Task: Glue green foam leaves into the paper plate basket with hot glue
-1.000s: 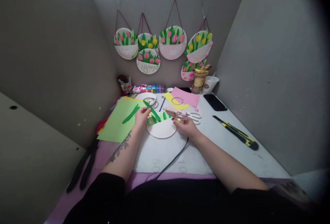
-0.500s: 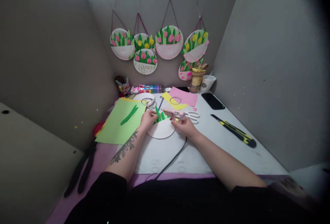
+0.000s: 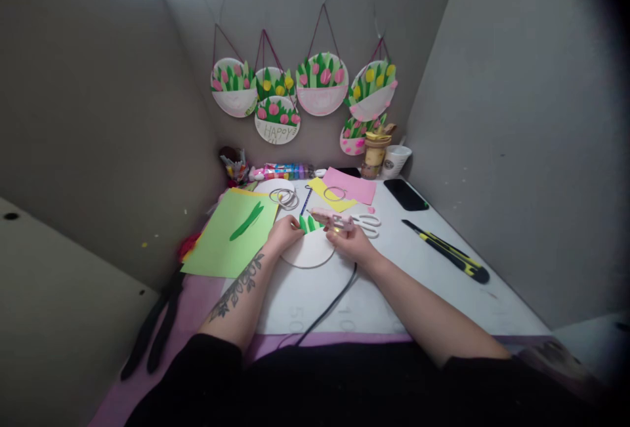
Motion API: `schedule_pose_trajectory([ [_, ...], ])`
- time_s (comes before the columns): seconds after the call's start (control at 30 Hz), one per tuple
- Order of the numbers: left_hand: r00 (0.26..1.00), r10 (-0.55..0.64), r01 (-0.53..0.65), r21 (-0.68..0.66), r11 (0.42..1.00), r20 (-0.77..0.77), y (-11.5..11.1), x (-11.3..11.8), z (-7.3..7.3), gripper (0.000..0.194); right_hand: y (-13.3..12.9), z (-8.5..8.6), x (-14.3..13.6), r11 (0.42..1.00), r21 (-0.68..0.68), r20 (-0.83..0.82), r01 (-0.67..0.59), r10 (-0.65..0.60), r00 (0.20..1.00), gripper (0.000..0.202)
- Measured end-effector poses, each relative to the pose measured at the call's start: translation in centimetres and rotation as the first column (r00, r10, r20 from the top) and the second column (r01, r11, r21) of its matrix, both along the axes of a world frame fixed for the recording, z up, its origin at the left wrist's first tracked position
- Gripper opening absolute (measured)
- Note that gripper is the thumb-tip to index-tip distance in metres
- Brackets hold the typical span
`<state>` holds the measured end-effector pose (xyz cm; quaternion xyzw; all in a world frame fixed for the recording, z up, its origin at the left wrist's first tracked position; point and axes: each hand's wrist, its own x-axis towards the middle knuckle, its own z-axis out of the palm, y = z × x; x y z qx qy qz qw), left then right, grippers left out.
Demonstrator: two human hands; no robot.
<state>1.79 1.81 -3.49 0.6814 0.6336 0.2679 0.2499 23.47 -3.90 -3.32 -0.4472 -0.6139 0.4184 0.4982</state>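
Observation:
A white paper plate pocket (image 3: 308, 252) lies in front of me, with several green paper leaves (image 3: 311, 222) standing at its upper edge. My left hand (image 3: 285, 233) pinches the plate's upper left edge, its fingertips against the leftmost leaf. My right hand (image 3: 350, 243) is closed around a pink hot glue gun (image 3: 336, 219), whose nozzle points left over the leaves. The fingers of this hand also reach the plate's right edge. From the gun a black cord (image 3: 327, 307) runs down to the table's front edge.
Green paper sheets (image 3: 211, 243) with a dark green strip (image 3: 246, 222) lie left. White-handled scissors (image 3: 370, 220), a box cutter (image 3: 447, 253) and a phone (image 3: 406, 194) are right. Behind are wire rings (image 3: 284, 199), a pen (image 3: 306, 201), pink paper (image 3: 352, 185) and cups (image 3: 395, 161). Plate crafts (image 3: 322, 100) hang above.
The leftmost green leaf has sunk lower at the plate's edge. My left hand has shifted slightly down and right with it. The glue gun has barely moved.

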Motion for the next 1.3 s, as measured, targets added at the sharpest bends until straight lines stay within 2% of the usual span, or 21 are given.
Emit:
schedule_pose_trajectory([
  [0.37,0.995,-0.103,0.103,-0.006,0.995,0.003,0.1,0.0,-0.2,0.011,-0.2,0.3,0.1,1.0,0.009,0.001,-0.02,0.02,1.0,0.044],
  [0.53,0.983,-0.177,0.179,-0.034,0.983,0.043,-0.2,-0.3,0.2,0.012,-0.1,0.4,0.0,0.998,0.049,-0.014,-0.044,0.045,0.999,0.042],
  [0.73,0.996,-0.087,0.088,0.06,0.994,-0.013,-0.2,-0.6,1.3,0.01,-0.2,0.4,-0.1,0.998,0.041,-0.044,-0.049,0.05,0.998,0.044],
  [0.83,0.986,-0.131,0.139,0.073,0.988,-0.107,0.6,-0.2,1.6,0.011,-0.2,0.6,-0.1,0.999,0.023,-0.048,-0.042,0.043,0.998,0.047],
  [0.9,0.958,-0.22,0.24,0.092,0.966,-0.186,1.5,0.2,1.7,0.019,-0.3,0.8,0.0,1.0,0.014,-0.051,-0.027,0.027,0.998,0.047],
  [0.97,0.901,-0.351,0.383,0.088,0.92,-0.254,2.5,0.5,1.8,0.029,-0.3,1.0,0.1,1.0,0.015,-0.061,-0.011,0.012,0.998,0.046],
  [1.03,0.837,-0.468,0.498,0.041,0.866,-0.282,3.4,0.7,1.7,0.03,-0.3,1.2,0.3,1.0,0.017,-0.074,0.003,-0.002,0.997,0.045],
  [1.13,0.803,-0.547,0.567,0.016,0.824,-0.236,4.5,0.7,1.8,0.024,-0.3,1.6,0.6,1.0,-0.015,-0.074,0.024,-0.025,0.997,0.045],
  [1.3,0.758,-0.624,0.648,0.102,0.755,-0.189,5.3,0.2,3.1,0.012,-0.5,2.2,0.5,0.999,-0.03,-0.072,0.037,-0.039,0.997,0.045],
])
